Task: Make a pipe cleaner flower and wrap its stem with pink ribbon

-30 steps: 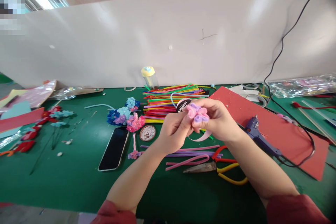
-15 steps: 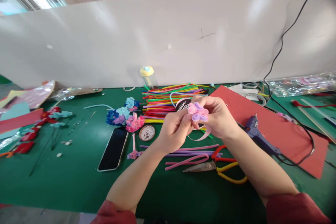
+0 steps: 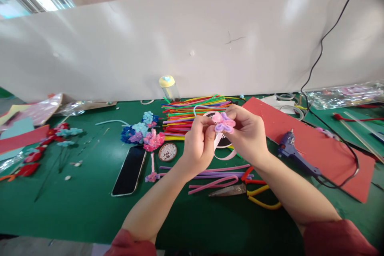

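Between my two hands, above the table, is a small pink and purple pipe-cleaner flower. My left hand pinches its left side between thumb and fingers. The thumb and fingers of my right hand grip its right side. Behind and below it shows a ribbon roll with a black label and a loose pale pink end, partly hidden by my hands. Below my hands lie pink and purple pipe cleaners and scissors with red and yellow handles.
A bundle of coloured pipe cleaners lies behind my hands, near a yellow-lidded jar. Finished-looking flowers, a phone and a dish of beads sit left. At right, a glue gun rests on red sheet, its black cord trailing.
The flower has turned a little in my fingers and shifted slightly left and up, showing more of its petals. Both hands keep hold of it.
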Tool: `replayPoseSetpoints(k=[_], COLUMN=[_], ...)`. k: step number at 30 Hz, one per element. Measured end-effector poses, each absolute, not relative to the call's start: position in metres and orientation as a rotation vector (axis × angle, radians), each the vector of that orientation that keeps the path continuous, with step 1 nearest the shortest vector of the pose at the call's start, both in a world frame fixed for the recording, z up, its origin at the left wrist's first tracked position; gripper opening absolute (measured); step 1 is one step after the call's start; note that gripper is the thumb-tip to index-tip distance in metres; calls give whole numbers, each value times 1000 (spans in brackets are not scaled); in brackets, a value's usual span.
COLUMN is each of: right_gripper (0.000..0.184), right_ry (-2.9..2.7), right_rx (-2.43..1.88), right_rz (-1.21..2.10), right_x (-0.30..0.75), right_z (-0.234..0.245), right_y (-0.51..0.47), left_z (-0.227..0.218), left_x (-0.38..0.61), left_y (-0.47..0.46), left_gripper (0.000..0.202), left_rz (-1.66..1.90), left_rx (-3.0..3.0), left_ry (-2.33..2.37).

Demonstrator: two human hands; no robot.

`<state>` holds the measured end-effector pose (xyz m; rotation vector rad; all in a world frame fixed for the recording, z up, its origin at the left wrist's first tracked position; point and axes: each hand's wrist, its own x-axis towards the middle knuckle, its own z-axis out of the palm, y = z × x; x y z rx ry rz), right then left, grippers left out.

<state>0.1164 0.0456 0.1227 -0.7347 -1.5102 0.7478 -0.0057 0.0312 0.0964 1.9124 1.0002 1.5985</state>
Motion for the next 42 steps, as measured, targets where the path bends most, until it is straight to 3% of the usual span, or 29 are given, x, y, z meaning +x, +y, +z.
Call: replayPoseSetpoints(k=[6, 19, 33, 42], right_gripper=[19, 15, 11, 13], right_ry=[-1574, -1774, -1891, -1793], right_rx=[-715, -527, -199, -283], right_rz=[525, 458, 645, 470], right_x=[112, 121, 133, 129], right_z=[116, 117, 119, 112], right_y=[45, 55, 74, 73], left_z=[99, 104, 122, 123], left_x=[-8, -8, -8, -11], left_y=[34, 39, 32, 34], left_gripper=[22, 23, 23, 26], left_rz=[1539, 1328, 992, 958], left_rx=[1795, 1386, 1108, 1101], left_ry=[952, 528, 592, 646])
